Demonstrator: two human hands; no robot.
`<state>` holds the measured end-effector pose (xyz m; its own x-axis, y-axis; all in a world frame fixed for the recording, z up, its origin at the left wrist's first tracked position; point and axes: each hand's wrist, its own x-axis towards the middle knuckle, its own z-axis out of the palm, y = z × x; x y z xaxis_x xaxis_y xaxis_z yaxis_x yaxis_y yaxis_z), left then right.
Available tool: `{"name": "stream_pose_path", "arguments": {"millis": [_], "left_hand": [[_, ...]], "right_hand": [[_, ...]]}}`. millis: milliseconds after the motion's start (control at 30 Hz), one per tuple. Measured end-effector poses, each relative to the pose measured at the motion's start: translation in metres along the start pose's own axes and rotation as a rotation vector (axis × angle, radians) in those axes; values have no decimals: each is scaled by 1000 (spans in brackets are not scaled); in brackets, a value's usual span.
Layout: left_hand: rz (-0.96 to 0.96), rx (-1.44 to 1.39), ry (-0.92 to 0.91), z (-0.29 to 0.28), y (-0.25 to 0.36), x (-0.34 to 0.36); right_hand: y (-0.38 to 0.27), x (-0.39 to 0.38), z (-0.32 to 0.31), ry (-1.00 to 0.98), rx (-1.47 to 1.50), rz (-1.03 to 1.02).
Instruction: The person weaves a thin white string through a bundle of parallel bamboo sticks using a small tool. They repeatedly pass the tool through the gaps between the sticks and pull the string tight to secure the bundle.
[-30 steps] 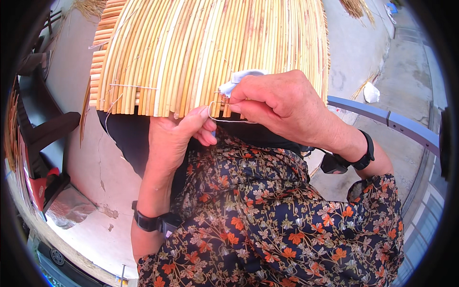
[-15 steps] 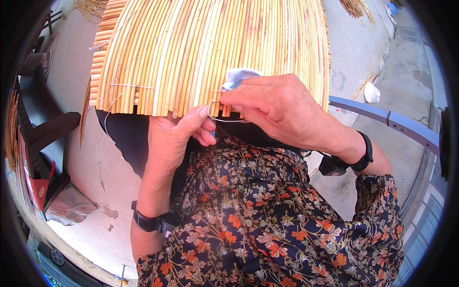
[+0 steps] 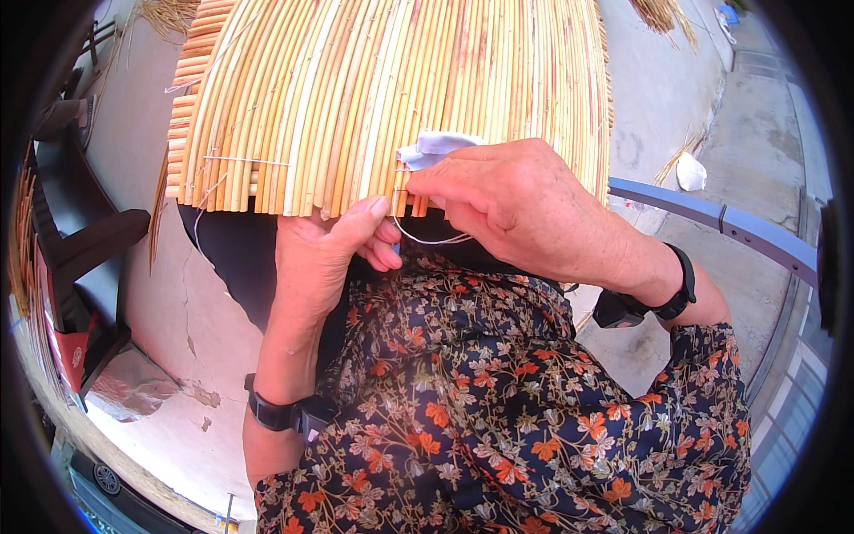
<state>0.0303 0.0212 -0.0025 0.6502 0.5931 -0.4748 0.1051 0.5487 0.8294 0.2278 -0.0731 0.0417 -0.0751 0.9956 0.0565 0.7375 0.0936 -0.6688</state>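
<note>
Straw-coloured reed mat (image 3: 356,107): left hand (image 3: 331,238) clamped on near edge; right hand (image 3: 511,191) over same edge, fingertips together; white thread (image 3: 427,242) looping below

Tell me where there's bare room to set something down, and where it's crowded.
Bare: the pale floor between the dark seat and left forearm; the reed mat beyond the white scrap. Crowded: the mat's near edge, where the left hand, right hand and white thread gather.

Gap beside left fingers (image 3: 383,254), thread loop (image 3: 432,242) across, reeds (image 3: 356,116) above
</note>
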Motion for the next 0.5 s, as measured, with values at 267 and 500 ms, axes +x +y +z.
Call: {"name": "stream_pose_path", "arguments": {"millis": [267, 500], "left_hand": [[-1, -1, 7, 1, 0, -1], [15, -1, 8, 0, -2, 0]], "right_hand": [[1, 0, -2, -33, -27, 7], [-9, 9, -9, -109, -147, -39]]}}
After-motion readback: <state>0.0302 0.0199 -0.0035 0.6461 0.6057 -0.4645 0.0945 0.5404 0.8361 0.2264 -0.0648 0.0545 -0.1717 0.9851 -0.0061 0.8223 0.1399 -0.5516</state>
